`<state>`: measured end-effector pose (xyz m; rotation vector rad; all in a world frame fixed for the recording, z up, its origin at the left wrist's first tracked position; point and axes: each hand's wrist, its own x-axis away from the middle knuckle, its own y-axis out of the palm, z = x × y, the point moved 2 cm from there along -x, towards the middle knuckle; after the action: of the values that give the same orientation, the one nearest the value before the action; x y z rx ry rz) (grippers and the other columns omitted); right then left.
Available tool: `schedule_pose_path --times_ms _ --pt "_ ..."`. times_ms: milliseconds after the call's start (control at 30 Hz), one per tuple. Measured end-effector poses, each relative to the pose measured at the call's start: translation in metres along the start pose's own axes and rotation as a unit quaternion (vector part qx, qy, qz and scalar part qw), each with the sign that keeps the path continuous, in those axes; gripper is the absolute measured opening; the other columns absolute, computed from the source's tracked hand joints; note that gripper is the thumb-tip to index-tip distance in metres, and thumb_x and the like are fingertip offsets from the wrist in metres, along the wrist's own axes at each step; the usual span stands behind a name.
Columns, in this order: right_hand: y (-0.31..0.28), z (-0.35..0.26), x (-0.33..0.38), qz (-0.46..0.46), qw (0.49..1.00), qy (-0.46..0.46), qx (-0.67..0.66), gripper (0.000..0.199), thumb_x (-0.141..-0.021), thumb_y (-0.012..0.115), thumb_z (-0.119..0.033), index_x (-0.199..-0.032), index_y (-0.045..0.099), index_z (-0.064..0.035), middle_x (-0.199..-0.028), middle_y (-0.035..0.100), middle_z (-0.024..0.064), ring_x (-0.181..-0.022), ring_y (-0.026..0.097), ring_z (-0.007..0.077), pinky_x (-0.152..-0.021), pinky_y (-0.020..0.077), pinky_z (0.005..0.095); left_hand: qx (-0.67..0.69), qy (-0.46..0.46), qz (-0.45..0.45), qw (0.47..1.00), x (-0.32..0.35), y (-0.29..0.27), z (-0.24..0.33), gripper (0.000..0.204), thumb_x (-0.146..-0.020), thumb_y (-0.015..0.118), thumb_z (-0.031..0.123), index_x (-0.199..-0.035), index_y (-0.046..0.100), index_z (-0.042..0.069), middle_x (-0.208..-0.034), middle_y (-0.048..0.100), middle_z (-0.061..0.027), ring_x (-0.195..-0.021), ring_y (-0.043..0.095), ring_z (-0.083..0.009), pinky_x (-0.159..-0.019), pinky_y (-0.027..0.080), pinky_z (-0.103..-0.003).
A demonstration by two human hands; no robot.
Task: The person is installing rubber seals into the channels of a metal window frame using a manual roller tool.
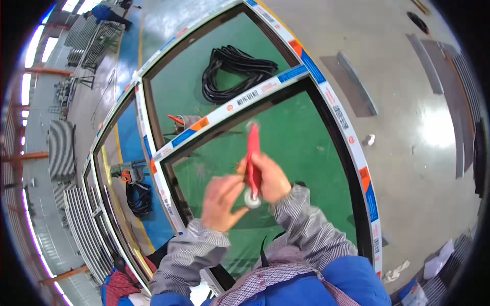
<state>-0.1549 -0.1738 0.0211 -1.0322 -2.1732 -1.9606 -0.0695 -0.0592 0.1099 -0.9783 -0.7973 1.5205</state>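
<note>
My right hand [271,179] is closed around the red handle of a spline roller [253,140], held upright over the window frame. One pale wheel shows at its top end and a white wheel at its lower end. To the left of the tool is my left hand [222,200], blurred by motion, with its thumb apart from its fingers. Its fingertips come close to the handle and the lower wheel; whether they touch cannot be made out. Below both hands lies a large window frame [341,118] with dark inner edges and printed protective film.
A coil of black rubber strip [213,76] sits in the far opening, over a green surface. Near the crossbar stands a container [191,121] with a red-handled item. Another black coil [139,199] hangs at the left. Metal profiles [357,84] lie on the right floor.
</note>
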Motion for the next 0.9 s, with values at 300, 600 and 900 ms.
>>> schedule_pose_path --times_ms 300,600,900 --pt "-0.066 -0.096 -0.080 0.130 0.947 -0.241 0.167 0.022 -0.095 0.049 -0.028 -0.104 0.047 -0.0074 -0.069 0.050 0.0015 -0.053 0.045 0.0103 -0.046 0.0381 0.0268 -0.004 -0.425 0.143 0.894 0.194 -0.020 -0.194 0.078 -0.081 0.065 0.008 -0.142 0.018 -0.001 -0.143 0.031 -0.0180 -0.134 0.028 -0.0287 -0.109 0.021 -0.035" --pt "-0.026 0.026 -0.114 0.273 0.822 -0.366 0.340 0.031 -0.095 0.044 -0.031 -0.103 0.052 -0.0026 -0.083 0.059 0.0147 -0.075 0.058 0.0263 -0.068 0.0479 0.0403 -0.053 -0.433 0.127 0.891 0.181 -0.009 -0.175 0.070 -0.084 0.059 0.008 -0.141 0.020 -0.002 -0.142 0.033 -0.0196 -0.132 0.032 -0.0284 -0.108 0.023 -0.034" --pt "-0.056 -0.078 -0.114 0.259 0.904 -0.288 0.183 0.036 -0.092 0.048 -0.037 -0.066 0.046 -0.0130 -0.053 0.040 -0.0014 -0.046 0.036 0.0099 -0.042 0.0273 0.0303 -0.035 -0.425 0.147 0.892 0.180 -0.012 -0.172 0.062 -0.087 0.053 0.005 -0.141 0.023 -0.001 -0.139 0.037 -0.0179 -0.128 0.038 -0.0273 -0.106 0.027 -0.033"
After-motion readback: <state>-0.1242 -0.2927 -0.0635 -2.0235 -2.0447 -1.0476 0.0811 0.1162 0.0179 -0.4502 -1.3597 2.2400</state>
